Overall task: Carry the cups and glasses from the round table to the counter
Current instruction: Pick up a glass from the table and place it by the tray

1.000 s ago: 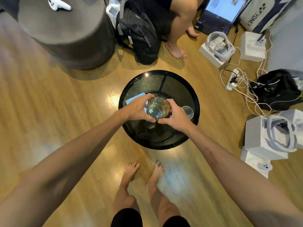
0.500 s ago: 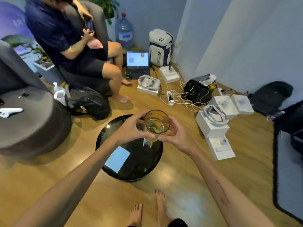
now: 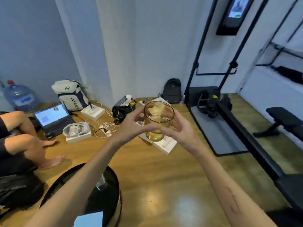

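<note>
Even indoor light, floor glare, blurred edges

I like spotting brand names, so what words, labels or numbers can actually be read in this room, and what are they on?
"YONEX", running sideways on the white and navy backpack by the wall.
Water jug: blue label, too blurred to read.
Laptop: screen content too small to read.
Wall screen: picture with a green mark, no legible text.
Glass held in both hands: no markings.

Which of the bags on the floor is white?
The white-and-navy backpack by the laptop. The backpack against the far wall and the open bag among the cables are black.
</note>
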